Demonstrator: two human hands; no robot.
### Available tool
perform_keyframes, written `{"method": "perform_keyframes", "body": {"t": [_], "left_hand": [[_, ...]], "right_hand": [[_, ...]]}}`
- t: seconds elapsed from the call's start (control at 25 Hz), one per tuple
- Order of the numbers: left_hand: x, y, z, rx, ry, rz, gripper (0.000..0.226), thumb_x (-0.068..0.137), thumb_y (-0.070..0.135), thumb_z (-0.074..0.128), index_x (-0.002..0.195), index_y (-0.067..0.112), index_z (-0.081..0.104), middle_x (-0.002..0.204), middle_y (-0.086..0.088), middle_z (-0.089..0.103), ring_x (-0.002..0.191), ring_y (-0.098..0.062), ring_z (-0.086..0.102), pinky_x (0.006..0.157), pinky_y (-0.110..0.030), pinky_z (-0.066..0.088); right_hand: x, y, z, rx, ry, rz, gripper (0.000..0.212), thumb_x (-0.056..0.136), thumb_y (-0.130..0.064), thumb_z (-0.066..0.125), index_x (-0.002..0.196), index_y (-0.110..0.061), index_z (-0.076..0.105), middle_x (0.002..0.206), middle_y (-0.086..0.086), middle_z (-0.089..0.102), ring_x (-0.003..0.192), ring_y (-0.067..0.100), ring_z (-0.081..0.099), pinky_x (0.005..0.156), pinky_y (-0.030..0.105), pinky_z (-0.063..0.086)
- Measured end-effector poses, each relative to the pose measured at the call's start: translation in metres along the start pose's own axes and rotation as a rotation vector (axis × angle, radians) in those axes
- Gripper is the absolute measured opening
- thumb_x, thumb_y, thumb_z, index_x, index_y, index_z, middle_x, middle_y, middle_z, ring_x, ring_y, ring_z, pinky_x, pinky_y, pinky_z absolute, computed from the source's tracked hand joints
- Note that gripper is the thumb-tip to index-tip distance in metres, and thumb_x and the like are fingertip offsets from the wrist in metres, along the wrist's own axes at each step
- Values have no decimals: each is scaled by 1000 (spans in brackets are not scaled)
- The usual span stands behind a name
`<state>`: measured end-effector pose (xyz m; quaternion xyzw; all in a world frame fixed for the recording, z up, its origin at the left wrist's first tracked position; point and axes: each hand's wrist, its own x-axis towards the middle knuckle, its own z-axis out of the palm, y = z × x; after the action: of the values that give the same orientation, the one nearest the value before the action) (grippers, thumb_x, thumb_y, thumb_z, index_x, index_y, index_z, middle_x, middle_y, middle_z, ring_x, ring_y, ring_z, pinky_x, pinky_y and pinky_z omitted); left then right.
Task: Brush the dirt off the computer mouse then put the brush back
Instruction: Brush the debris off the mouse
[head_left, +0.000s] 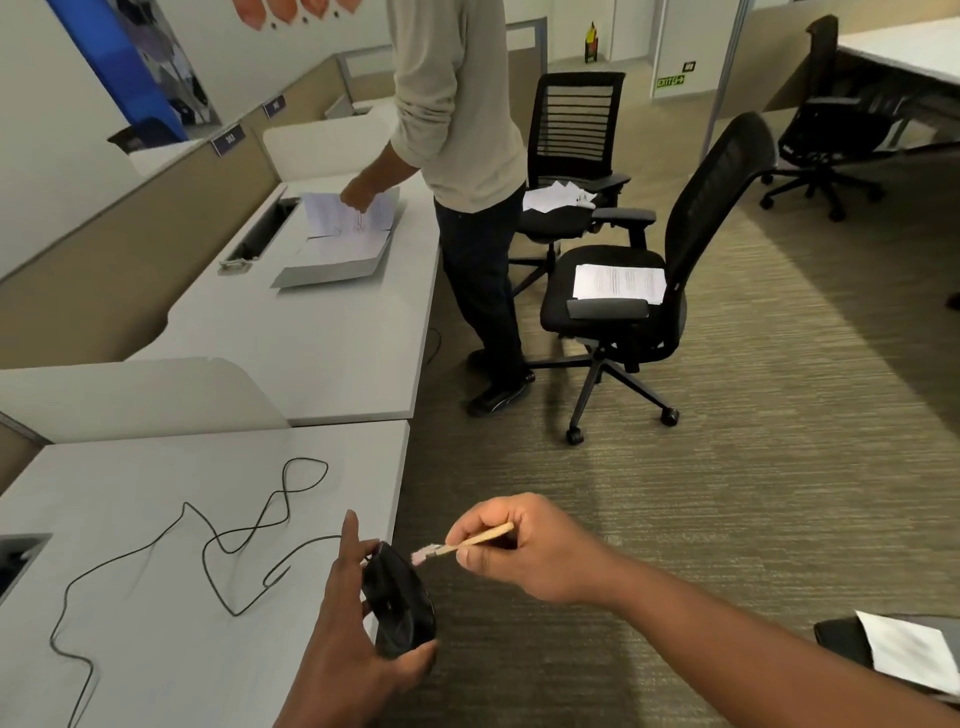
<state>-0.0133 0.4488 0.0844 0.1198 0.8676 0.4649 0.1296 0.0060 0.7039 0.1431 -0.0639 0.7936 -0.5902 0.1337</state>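
Your left hand (358, 639) grips the mouse (397, 603) off the tabletop's (156, 597) right edge; your right hand (519, 551) pinches the brush (457, 545). Sweep bristles lightly, outward.

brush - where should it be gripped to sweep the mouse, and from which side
Grip the brush on its flat wooden handle, coming from the right, as the right hand does. The bristles point left toward the mouse, which the left hand holds.
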Motion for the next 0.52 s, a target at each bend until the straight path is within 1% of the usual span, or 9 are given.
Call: {"method": "perform_keyframes", "body": {"t": [0.04,0.08,0.16,0.28,0.36,0.4,0.48,0.52], "left_hand": [[-1,-1,-1,11,-17,-1,157,40,41,103,149,67,-6,133,51,29,120,11,49,105,-23,45],[-3,-2,-2,24,-21,-1,158,41,38,104,152,64,-7,131,54,29,121,17,47,102,-15,45],[-9,-4,-2,34,-6,-11,156,50,31,103,152,63,-10,131,56,28,121,28,41,94,-3,42],[-11,-2,0,26,21,-33,154,54,30,103,152,63,-10,136,48,28,117,32,41,86,4,41],[-11,-3,0,25,23,-35,154,53,34,103,154,60,-10,138,43,28,113,31,43,86,4,40],[-11,-3,0,22,20,-36,154,53,35,103,153,61,-10,141,41,29,112,29,45,89,2,40],[-12,-3,0,27,16,-33,153,53,34,103,152,64,-11,145,34,30,114,22,46,98,-11,43],[-13,-3,0,34,15,-30,153,54,33,103,151,65,-10,147,31,30,115,20,47,102,-18,45]], "right_hand": [[0,0,2,-6,-6,-5,10,96,-27,72,105,-23,76,77,-14,67,70,1,57,67,28,50],[-1,1,3,1,-8,-3,9,96,-27,73,103,-22,76,75,-15,66,67,1,56,64,28,48],[0,5,5,50,6,15,7,94,-23,73,101,-23,74,75,-10,65,64,7,54,60,32,44],[0,9,5,101,54,37,15,89,-15,71,100,-24,69,79,-1,65,64,16,53,58,38,42],[1,11,4,87,47,25,14,89,-13,70,98,-23,69,76,-1,64,63,16,52,57,38,42],[1,12,3,82,36,16,12,90,-12,70,97,-22,70,74,-3,64,61,15,51,56,37,41],[2,14,5,83,32,3,9,94,-14,71,98,-22,73,71,-6,63,61,12,50,55,33,41],[2,15,6,91,33,1,9,95,-16,71,101,-22,74,72,-3,64,61,12,50,55,32,41]]}}
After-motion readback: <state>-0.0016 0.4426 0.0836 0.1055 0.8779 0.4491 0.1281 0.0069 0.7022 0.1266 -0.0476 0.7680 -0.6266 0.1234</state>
